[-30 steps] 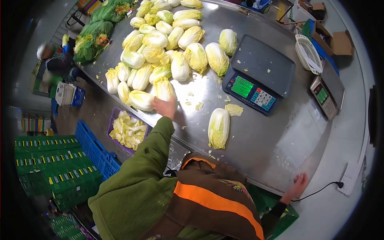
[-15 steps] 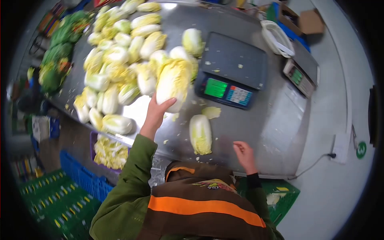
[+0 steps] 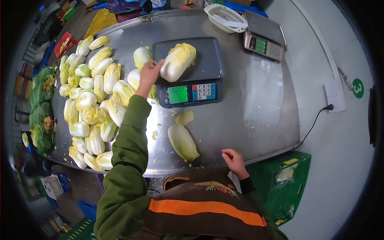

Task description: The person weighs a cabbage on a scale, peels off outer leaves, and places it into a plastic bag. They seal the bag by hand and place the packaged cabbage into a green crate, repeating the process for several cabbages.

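Note:
A pale napa cabbage (image 3: 178, 62) with a yellow leafy top lies aslant on the dark plate of a digital scale (image 3: 189, 76). At its white base is my left hand (image 3: 149, 76), fingers apart and at the cabbage's edge rather than wrapped round it. My right hand (image 3: 235, 162) hovers by the table's front edge, holding nothing, its fingers loosely bent and slightly apart. Between my body and the scale lies a second napa cabbage (image 3: 182, 142), with a loose leaf (image 3: 185, 118) just above it. The scale's green display (image 3: 177, 94) is lit.
Many napa cabbages (image 3: 89, 100) are heaped on the left of the metal table (image 3: 224, 124). Green net sacks (image 3: 41, 110) stand beyond them. A white basket (image 3: 226, 18) and another scale (image 3: 264, 40) sit at the far right. A green crate (image 3: 296, 182) is below the right edge.
The napa cabbage has gone from my left hand's grip above the table onto the scale plate, and my left hand has loosened. The view has shifted; my right hand stays near the front edge.

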A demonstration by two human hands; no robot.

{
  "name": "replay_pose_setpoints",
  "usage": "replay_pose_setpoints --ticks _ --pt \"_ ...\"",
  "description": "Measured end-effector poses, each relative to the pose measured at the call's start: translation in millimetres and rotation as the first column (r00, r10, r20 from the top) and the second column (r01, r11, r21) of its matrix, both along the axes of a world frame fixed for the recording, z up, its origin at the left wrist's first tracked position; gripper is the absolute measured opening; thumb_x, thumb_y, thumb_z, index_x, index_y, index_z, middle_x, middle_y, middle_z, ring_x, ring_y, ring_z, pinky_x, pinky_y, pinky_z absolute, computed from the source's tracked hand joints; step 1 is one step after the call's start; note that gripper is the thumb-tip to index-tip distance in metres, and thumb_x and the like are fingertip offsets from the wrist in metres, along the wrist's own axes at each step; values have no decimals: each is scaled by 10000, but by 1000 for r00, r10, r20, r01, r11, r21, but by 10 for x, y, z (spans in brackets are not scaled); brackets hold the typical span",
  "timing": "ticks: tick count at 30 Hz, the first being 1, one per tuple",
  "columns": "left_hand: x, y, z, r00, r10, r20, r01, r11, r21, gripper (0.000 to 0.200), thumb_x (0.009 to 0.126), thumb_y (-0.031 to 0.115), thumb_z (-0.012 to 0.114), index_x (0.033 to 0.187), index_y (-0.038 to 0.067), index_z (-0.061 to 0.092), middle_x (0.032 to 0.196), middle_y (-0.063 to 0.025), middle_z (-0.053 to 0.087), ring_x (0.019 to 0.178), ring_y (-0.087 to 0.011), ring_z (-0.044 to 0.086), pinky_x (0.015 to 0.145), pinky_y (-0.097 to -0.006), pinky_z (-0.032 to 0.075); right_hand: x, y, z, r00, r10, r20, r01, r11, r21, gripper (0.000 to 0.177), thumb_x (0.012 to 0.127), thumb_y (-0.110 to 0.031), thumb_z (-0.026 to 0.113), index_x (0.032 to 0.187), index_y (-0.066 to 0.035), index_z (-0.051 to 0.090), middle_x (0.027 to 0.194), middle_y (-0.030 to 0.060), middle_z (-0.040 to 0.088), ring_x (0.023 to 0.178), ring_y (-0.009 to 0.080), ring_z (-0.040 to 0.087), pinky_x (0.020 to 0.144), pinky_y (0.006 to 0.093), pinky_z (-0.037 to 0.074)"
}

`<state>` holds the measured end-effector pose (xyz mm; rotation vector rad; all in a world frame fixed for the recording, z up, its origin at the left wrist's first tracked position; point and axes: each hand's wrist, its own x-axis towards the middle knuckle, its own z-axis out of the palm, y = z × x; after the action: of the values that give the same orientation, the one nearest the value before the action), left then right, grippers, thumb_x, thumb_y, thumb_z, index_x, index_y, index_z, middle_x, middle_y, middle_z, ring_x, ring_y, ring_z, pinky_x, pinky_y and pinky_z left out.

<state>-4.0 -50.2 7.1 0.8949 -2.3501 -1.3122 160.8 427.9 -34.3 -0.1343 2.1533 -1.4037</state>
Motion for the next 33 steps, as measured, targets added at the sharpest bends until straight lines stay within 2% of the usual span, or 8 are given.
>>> replay_pose_setpoints --ticks 12,15,19,21,27,29,31,33 --pt "126 -284 113 980 179 -92 -181 983 -17 836 804 501 758 1368 -49 478 1178 -172 648 1051 -221 612 897 -322 471 -17 117 -74 997 -20 -71 17 999 -51 205 921 -131 660 1086 -9 663 921 81 699 817 136 649 746 275 508" --pt "42 2 220 973 185 -139 -186 983 5 926 729 546 802 1365 -47 485 1216 -248 590 1088 -299 604 935 -377 473 10 205 -104 996 -28 -83 23 998 -63 198 920 -126 657 1078 -7 663 925 88 699 823 144 655 746 279 511" --pt "-109 278 78 992 35 -121 -52 988 -143 1044 643 567 852 1383 -50 448 1266 -293 536 1171 -369 551 992 -418 447 68 296 -91 994 -58 -87 52 996 -68 198 915 -125 658 1072 -4 661 927 100 699 823 154 661 743 283 513" --pt "-168 449 7 997 -72 -13 58 884 -464 1087 611 559 871 1406 -30 419 1287 -309 516 1239 -406 490 1025 -445 426 84 331 -73 992 -64 -111 57 997 -59 203 907 -130 664 1065 -2 663 921 106 697 807 162 661 732 287 514" --pt "-313 521 -114 964 -261 56 252 822 -511 1025 608 500 883 1391 -1 452 1292 -241 564 1202 -346 550 1024 -399 437 111 402 -15 981 -97 -165 93 995 -36 195 896 -133 671 1041 -3 670 895 95 690 772 161 654 708 296 511" --pt "-304 467 -55 947 -320 -7 318 945 -80 969 617 460 882 1365 -16 489 1255 -231 605 1133 -308 614 978 -356 473 89 420 15 984 -95 -147 87 994 -60 205 907 -146 667 1055 -4 668 914 90 692 792 165 658 722 295 515" --pt "-108 704 202 874 -482 -54 484 861 153 901 645 310 896 1378 -18 489 1257 -162 617 1119 -245 615 967 -336 477 -14 447 65 985 -109 -136 100 992 -74 216 918 -158 662 1069 -4 667 934 85 695 811 170 662 735 295 520" --pt "87 1168 617 681 -719 -138 722 628 291 917 629 201 891 1412 -6 460 1318 -124 570 1208 -214 549 1049 -333 410 -147 447 155 895 -220 389 357 874 -328 370 981 -305 591 1200 -7 604 1077 113 671 965 201 656 842 340 535"
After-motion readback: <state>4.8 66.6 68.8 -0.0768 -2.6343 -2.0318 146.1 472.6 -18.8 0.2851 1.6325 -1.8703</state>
